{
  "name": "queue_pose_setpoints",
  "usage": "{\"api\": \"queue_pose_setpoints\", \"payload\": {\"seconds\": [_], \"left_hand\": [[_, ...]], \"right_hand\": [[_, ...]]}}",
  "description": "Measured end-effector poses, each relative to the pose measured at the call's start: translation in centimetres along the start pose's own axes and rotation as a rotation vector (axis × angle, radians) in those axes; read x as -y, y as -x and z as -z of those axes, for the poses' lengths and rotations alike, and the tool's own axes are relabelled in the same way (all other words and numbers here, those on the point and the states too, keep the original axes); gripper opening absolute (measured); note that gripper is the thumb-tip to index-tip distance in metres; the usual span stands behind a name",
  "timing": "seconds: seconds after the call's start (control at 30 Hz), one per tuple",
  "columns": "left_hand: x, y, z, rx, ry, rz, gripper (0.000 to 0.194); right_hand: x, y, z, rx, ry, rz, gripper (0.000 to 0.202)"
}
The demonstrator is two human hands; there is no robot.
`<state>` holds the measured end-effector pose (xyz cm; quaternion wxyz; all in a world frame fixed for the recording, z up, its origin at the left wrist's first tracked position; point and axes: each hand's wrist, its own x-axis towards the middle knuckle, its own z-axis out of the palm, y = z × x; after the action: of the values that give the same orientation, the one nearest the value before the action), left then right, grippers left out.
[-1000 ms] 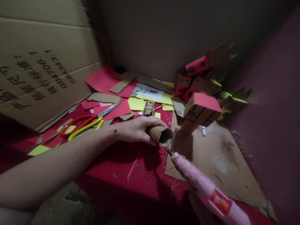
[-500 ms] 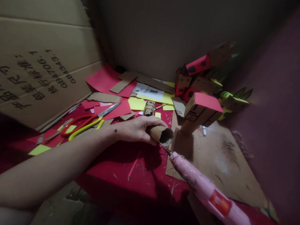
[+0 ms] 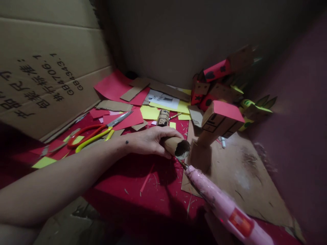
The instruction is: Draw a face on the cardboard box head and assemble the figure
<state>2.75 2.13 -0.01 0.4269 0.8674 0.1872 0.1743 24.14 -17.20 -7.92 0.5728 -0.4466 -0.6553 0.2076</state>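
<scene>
My left hand (image 3: 146, 140) is closed around a cardboard tube (image 3: 170, 145) with its uneven open end facing right. A pink hot glue gun (image 3: 217, 194) with an orange-red switch reaches in from the lower right. Its metal nozzle is at the lower edge of the tube's open end; whether they touch I cannot tell. Dark and mostly hidden below the glue gun, my right hand (image 3: 214, 223) grips it. Just behind my left hand, a small brown roll with black markings (image 3: 162, 117) rests on the red table surface (image 3: 120, 192).
Scissors (image 3: 98, 134) lie among paper and cardboard scraps on the left, beside a large cardboard box (image 3: 51, 75). A red-topped cardboard model (image 3: 222, 117) stands on a cardboard sheet (image 3: 245, 190) to the right. Decorated paper figures (image 3: 217, 71) are piled behind it.
</scene>
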Motion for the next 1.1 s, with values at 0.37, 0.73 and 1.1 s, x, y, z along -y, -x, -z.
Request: {"api": "queue_pose_setpoints", "payload": {"seconds": [0.37,0.73,1.1], "left_hand": [[-0.05,0.08,0.06,0.008,0.000,0.001,0.040],[-0.03,0.02,0.02,0.008,0.005,-0.013,0.039],[0.08,0.09,-0.03,-0.004,0.001,-0.019,0.038]], "right_hand": [[0.99,-0.23,-0.18,-0.018,0.002,-0.017,0.032],[0.80,-0.09,0.08,-0.016,-0.008,-0.008,0.031],[0.18,-0.42,-0.22,0.005,-0.008,-0.043,0.031]]}}
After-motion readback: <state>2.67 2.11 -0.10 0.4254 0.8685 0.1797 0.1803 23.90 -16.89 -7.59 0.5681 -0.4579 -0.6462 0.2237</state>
